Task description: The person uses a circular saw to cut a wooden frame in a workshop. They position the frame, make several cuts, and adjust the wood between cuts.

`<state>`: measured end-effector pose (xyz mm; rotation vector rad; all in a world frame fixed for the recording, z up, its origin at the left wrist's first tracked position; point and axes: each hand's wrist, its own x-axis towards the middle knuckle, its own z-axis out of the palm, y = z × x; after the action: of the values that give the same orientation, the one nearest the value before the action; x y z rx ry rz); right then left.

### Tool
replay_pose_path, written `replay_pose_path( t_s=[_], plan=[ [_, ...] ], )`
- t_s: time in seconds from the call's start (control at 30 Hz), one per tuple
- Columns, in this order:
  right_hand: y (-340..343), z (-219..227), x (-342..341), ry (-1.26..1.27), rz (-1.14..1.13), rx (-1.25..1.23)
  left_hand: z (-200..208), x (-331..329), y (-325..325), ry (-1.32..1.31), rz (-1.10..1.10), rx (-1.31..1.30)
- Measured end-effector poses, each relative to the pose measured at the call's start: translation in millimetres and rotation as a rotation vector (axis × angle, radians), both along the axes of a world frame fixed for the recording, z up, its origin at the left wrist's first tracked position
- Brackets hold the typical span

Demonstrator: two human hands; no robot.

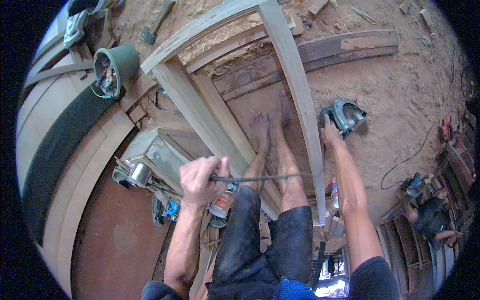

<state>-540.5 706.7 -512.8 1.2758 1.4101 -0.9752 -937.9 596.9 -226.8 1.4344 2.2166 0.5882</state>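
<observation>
My right hand (330, 132) is wrapped round the handle of a circular saw (348, 115), held out beyond the right beam of a wooden frame (295, 82). The saw's round guard and blade face the right. My left hand (202, 182) is closed in a fist round a dark cord (260, 178). That cord stretches rightward across my legs to near the right beam; where it runs after that is hard to make out. The pale frame lies around my bare feet and lower legs, its beams meeting at the far side.
A green bucket of tools (129, 62) stands at the upper left. Boards (350, 47) lie across the dusty floor beyond the frame. Jars (221, 204) and a metal can (140, 175) are by my left arm. Another person (431, 215) is at the far right, near stacked timber.
</observation>
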Motion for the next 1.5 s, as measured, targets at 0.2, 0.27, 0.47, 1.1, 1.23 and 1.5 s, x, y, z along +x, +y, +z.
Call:
replay_pose_path(
  t_s=[0.2,0.27,0.47,1.1,1.23,1.5],
  plan=[
    [25.2,53.4,20.6,0.034,0.272,0.123,24.5,-26.2,46.9,0.058,-0.013,0.085],
    [46.8,91.1,27.5,0.154,0.243,0.185,36.1,-36.4,49.4,0.073,0.024,0.065],
    [94.9,217.1,29.8,0.281,-0.029,0.380,61.4,-91.6,36.1,0.156,0.189,-0.120],
    [70.6,308.4,-148.3,0.798,-1.000,0.720,-55.5,-247.3,-32.6,0.189,0.110,-0.964],
    [67.1,281.7,-187.6,0.813,-0.937,0.848,-100.0,-270.8,8.9,0.096,-0.184,-0.956],
    [51.7,238.5,-215.3,0.852,-0.887,0.939,-212.8,-238.8,111.2,0.209,-0.172,-0.230]
  ],
)
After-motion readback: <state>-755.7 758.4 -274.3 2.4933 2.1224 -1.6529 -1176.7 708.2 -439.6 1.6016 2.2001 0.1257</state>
